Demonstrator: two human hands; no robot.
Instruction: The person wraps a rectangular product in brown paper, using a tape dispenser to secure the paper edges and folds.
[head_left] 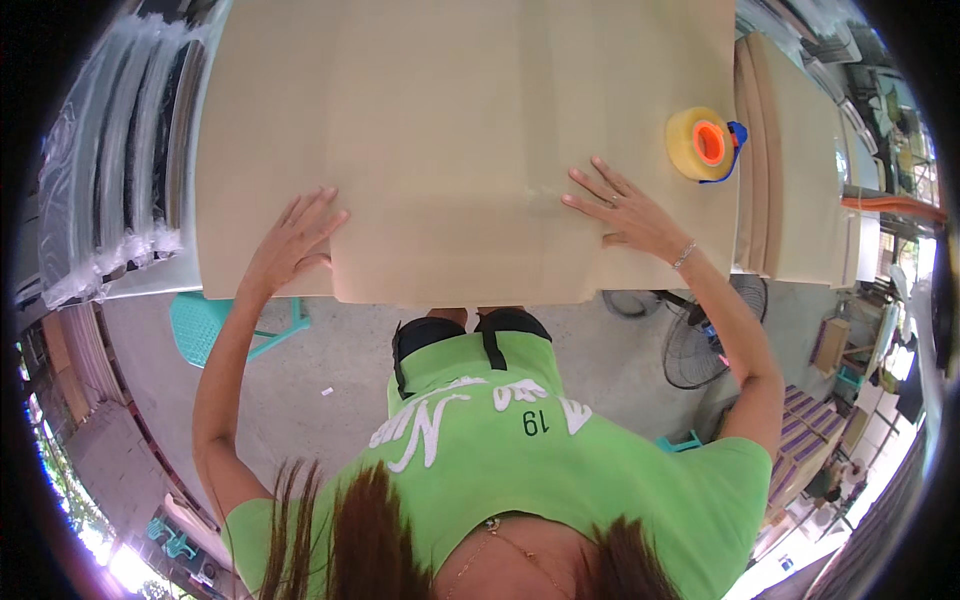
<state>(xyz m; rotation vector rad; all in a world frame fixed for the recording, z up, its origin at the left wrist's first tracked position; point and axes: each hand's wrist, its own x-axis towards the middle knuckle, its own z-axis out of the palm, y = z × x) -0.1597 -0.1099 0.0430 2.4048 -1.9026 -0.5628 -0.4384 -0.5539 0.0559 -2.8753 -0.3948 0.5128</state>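
A large sheet of brown cardboard (440, 130) covers the table in front of me, its near edge notched and close to my body. On its left part rests my left hand (297, 240), palm down with the fingers spread beside a cut in the near edge. My right hand (632, 215) lies on the right part, fingers apart and stretched toward the middle. Neither hand holds anything. Beyond my right hand, a tape dispenser with a thick roll of clear yellowish tape (690, 143), an orange core and a blue frame sits on the cardboard.
Plastic-wrapped flat panels (125, 140) stand at the table's left. Stacked cardboard pieces (800, 170) lie at the right. Below are a teal plastic stool (195, 325) at left and a black fan (695, 345) at right on the concrete floor (300, 380).
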